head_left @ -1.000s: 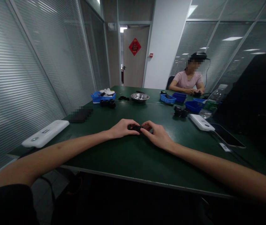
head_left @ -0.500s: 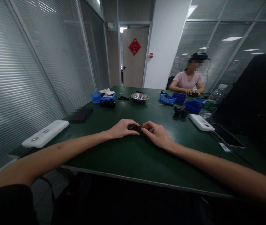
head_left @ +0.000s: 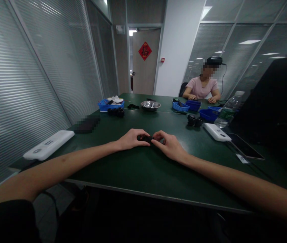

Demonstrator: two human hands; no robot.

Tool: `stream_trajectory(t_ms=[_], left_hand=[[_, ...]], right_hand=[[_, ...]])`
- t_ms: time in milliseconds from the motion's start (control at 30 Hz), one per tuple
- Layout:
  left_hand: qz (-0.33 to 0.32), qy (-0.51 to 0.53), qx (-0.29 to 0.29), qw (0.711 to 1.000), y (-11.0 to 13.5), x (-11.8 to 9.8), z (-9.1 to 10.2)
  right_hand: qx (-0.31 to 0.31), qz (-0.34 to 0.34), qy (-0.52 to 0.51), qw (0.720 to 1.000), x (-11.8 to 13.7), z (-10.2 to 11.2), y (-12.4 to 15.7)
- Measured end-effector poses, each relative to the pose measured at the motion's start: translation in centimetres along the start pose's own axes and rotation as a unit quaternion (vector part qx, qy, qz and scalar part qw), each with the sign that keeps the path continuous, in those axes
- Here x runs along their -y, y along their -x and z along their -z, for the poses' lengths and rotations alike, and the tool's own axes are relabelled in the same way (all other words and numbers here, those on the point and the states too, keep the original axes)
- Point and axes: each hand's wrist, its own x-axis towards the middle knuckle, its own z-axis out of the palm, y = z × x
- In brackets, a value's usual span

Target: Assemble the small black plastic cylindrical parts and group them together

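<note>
A small black part (head_left: 145, 138), too dark and small to identify, is between my two hands just above or on the green table (head_left: 133, 168); I cannot tell which. My left hand (head_left: 133, 138) is closed around its left side, thumb below and fingers above. At its right end, the fingers and thumb of my right hand (head_left: 168, 145) pinch together against the part. My fingers hide both of its ends.
Beyond my hands stand a metal bowl (head_left: 150, 105), a blue basket (head_left: 111, 105), smaller blue bins (head_left: 208, 115) and black parts (head_left: 194, 120). To the right are a bottle (head_left: 228, 109), a white power bank (head_left: 216, 131) and a phone (head_left: 244, 145). A person (head_left: 202, 87) sits opposite.
My hands stay nearly still around the black part, with only a slight shift of the right fingertips. Across the table, the other person's hands have moved apart.
</note>
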Motion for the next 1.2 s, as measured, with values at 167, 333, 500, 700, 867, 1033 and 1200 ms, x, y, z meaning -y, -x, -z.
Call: stream_trajectory(t_ms=[167, 333, 500, 700, 867, 1033, 1200], left_hand=[[0.004, 0.0, 0.004, 1.0, -0.08, -0.22, 0.04], [0.005, 0.007, -0.004, 1.0, -0.05, -0.14, -0.03], [-0.008, 0.0, 0.001, 1.0, -0.01, -0.06, 0.03], [0.0, -0.005, 0.0, 1.0, 0.01, -0.03, 0.04], [0.0, -0.003, 0.003, 1.0, -0.01, -0.07, 0.05], [-0.002, -0.004, 0.002, 1.0, -0.05, -0.01, 0.01], [-0.003, 0.004, -0.003, 1.0, 0.0, 0.04, -0.06]], right_hand=[[-0.009, 0.031, 0.019, 0.999, -0.23, 0.05, -0.04], [-0.018, -0.009, 0.009, 1.0, -0.1, -0.09, -0.03], [0.001, 0.012, 0.006, 1.0, 0.05, 0.1, -0.03], [-0.015, 0.002, 0.02, 1.0, 0.11, 0.05, -0.07], [0.006, -0.012, 0.006, 1.0, 0.25, 0.07, -0.05], [-0.002, 0.025, 0.028, 0.999, 0.38, 0.12, 0.0], [-0.012, -0.007, 0.007, 1.0, 0.08, -0.09, 0.01]])
